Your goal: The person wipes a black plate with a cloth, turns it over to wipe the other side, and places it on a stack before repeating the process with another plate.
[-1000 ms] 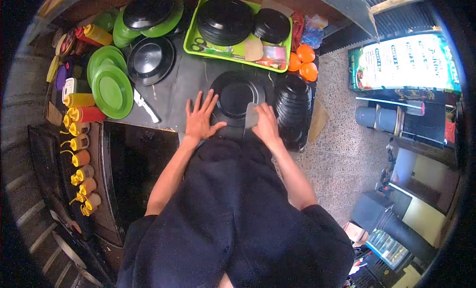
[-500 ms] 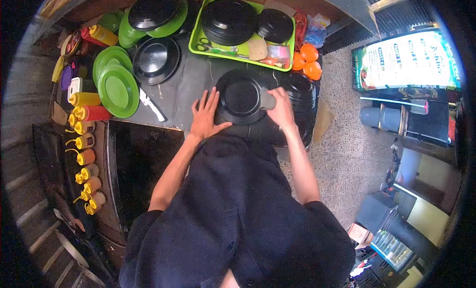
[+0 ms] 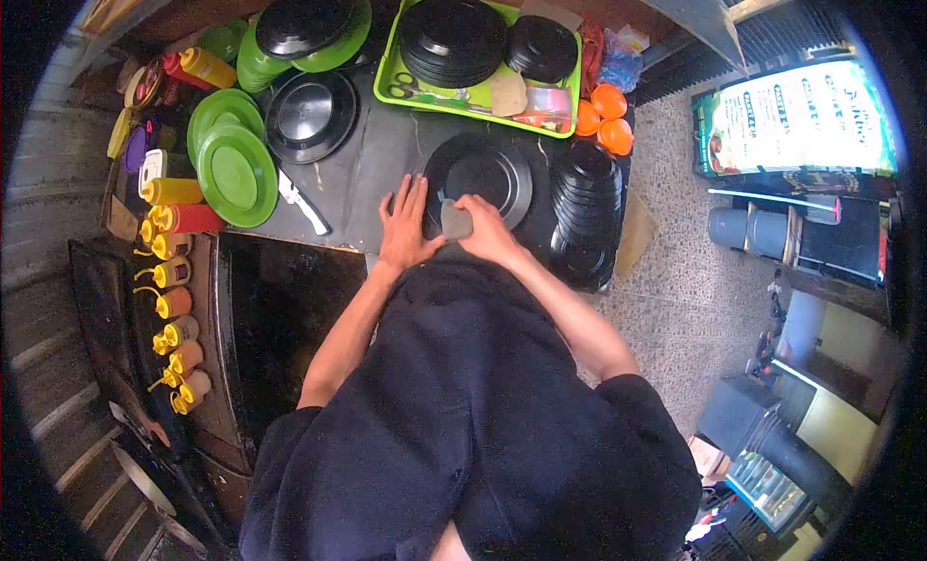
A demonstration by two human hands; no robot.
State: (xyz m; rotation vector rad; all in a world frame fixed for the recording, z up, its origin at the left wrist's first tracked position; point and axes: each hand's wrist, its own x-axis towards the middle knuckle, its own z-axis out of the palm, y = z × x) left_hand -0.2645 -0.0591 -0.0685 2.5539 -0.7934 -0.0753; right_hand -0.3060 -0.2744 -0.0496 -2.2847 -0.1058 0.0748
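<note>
A black plate (image 3: 491, 177) lies on the dark tabletop in front of me. Fingers spread, my left hand (image 3: 406, 228) rests at the plate's left edge with its thumb by the near rim. My right hand (image 3: 488, 235) is closed on a small grey cloth (image 3: 456, 220), which presses on the near-left rim, close to my left thumb. Overlapping stacks of black plates (image 3: 586, 199) stand just right of the plate.
A lime-green tray (image 3: 386, 78) holds black plates, scissors and small items. Orange cups (image 3: 614, 136) sit right of it. Green plates (image 3: 235, 178), a black plate (image 3: 309, 115) and a white-handled knife (image 3: 304, 206) lie left. Several sauce bottles (image 3: 172, 273) line the far left.
My right hand has swept the cloth from the plate's right rim round to its near-left rim. The left hand stays nearly in place beside the plate.
</note>
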